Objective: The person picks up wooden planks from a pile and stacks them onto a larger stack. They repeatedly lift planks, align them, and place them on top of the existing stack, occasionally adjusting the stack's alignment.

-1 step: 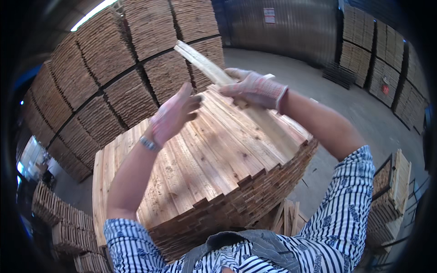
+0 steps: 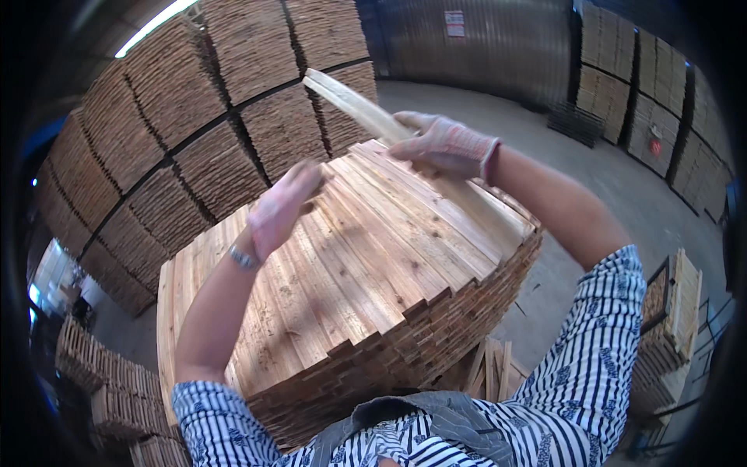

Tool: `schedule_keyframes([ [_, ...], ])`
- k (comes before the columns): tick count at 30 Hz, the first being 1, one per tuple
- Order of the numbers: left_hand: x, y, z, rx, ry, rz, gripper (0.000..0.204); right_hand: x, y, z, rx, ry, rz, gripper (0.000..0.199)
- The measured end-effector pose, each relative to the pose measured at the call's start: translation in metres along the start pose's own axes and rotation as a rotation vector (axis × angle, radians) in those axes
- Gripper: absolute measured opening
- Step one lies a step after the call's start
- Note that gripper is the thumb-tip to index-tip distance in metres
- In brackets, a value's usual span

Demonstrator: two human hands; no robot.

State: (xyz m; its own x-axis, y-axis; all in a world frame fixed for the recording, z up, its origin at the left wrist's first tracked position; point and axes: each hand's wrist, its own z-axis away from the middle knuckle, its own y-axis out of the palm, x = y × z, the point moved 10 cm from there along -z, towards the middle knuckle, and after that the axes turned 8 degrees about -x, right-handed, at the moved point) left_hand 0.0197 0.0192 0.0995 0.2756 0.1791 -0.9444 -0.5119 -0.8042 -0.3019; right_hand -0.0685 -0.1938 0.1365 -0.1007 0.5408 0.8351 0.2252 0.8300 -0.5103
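The person wears thin pale knit gloves on both hands, left hand (image 2: 282, 208) at nine o'clock of the right hand (image 2: 443, 145), a metal wristband (image 2: 243, 257), and a blue-and-white striped shirt (image 2: 599, 373) with rolled sleeves.

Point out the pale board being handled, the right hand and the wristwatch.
pale board (image 2: 350, 100), head view, on its far free end.
right hand (image 2: 445, 145), head view, on the gloved back.
wristwatch (image 2: 242, 257), head view, on the band at the left wrist.
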Motion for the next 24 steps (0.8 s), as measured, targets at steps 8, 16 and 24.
schedule_keyframes([
  [8,0.102,-0.053,0.027,-0.165,0.142,-1.120,0.076,-0.138,-0.128,-0.012,-0.244,0.299,0.916,0.066],
  [16,0.108,-0.060,0.028,-0.190,0.108,-1.131,0.074,-0.174,-0.089,-0.027,-0.141,0.258,0.952,0.056],
  [24,0.105,-0.060,0.024,-0.221,0.143,-1.035,0.068,-0.227,-0.160,-0.033,-0.201,0.329,0.808,0.051],
])
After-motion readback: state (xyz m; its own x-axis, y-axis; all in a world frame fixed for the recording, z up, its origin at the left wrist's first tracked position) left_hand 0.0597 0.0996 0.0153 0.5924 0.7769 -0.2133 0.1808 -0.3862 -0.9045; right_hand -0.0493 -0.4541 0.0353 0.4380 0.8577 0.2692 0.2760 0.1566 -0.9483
